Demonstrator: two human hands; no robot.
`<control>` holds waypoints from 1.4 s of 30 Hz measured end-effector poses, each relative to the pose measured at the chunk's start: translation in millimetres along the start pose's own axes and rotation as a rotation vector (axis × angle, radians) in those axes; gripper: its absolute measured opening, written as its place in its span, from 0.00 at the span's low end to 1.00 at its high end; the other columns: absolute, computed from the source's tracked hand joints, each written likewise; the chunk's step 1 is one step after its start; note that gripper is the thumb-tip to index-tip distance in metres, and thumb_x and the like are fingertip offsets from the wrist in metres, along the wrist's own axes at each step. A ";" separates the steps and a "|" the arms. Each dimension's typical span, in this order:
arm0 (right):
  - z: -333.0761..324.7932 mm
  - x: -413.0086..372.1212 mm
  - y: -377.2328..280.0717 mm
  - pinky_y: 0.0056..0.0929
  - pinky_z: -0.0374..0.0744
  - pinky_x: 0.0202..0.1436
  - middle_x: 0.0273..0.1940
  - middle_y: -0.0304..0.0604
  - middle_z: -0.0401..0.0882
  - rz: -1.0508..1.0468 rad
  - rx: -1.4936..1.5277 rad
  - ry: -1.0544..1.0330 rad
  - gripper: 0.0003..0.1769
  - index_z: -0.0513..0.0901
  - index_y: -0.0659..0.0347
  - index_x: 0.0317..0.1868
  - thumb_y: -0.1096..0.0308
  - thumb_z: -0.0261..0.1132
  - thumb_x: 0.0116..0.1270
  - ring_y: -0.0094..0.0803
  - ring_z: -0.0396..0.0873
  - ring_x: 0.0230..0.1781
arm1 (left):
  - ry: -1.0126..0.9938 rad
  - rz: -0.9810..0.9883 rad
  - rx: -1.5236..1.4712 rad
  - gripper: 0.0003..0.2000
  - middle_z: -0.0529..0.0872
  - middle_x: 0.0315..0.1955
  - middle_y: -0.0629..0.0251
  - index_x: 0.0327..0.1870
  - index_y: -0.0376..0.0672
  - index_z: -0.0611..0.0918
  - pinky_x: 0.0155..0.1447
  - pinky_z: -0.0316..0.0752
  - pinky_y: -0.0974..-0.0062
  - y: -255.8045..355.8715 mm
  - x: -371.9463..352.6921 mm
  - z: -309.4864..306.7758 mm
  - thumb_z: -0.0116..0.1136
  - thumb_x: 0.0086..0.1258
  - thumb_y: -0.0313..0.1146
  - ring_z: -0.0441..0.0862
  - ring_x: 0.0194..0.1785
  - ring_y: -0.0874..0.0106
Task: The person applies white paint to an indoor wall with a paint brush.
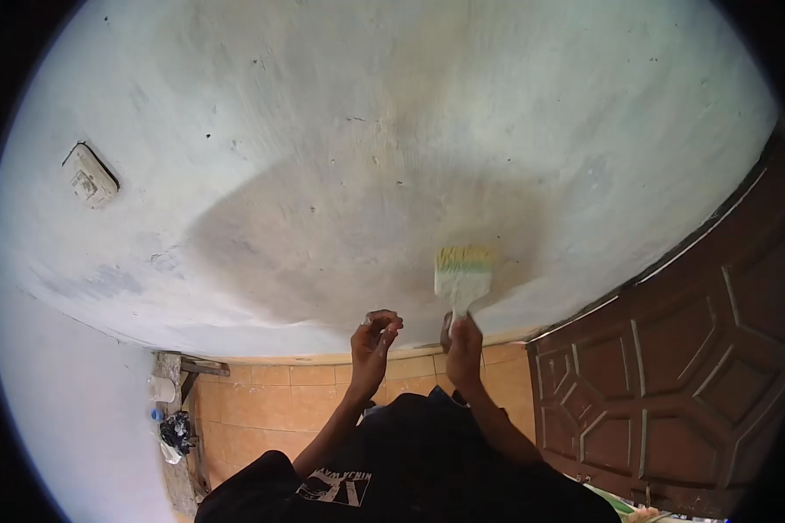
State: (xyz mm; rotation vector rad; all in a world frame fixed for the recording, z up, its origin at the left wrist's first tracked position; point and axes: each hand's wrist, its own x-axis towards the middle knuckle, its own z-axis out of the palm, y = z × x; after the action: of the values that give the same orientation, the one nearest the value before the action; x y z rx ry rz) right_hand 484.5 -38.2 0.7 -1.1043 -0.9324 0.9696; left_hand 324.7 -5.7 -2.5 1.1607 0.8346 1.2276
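A wide paintbrush [462, 275] with a whitish handle and yellowish bristles points upward in front of the wall. Its handle is gripped by my right hand [464, 344], fingers wrapped round it. To the left, my left hand [375, 342] is raised at about the same height, its fingers curled with thumb and fingertips close together. Whatever it may hold is too small to make out. The wall [366, 209] ahead is patchy white and grey, with small pits, streaks and my shadow on it.
On the left wall sits a paint-smeared switch [91, 177]. A wooden bench [180, 475] at lower left bears a white container [160, 389] and a black plastic bag [176, 431]. A brown panelled door [672, 375] stands at right. Orange tiles [270, 401] cover the floor.
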 end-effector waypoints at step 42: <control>13.4 59.1 -30.0 0.21 0.54 0.21 0.20 0.27 0.57 -0.091 0.005 -0.065 0.24 0.67 0.56 0.30 0.46 0.47 0.78 0.15 0.53 0.18 | 0.031 0.062 0.013 0.10 0.81 0.39 0.65 0.48 0.39 0.77 0.52 0.74 0.71 17.8 6.1 16.3 0.55 0.74 0.35 0.78 0.47 0.72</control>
State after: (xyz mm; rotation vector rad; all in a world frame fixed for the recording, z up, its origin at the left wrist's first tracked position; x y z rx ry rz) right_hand 494.3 16.4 39.3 -1.0221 -1.0238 0.9369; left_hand 336.6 -4.1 19.3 1.1887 0.8364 1.2952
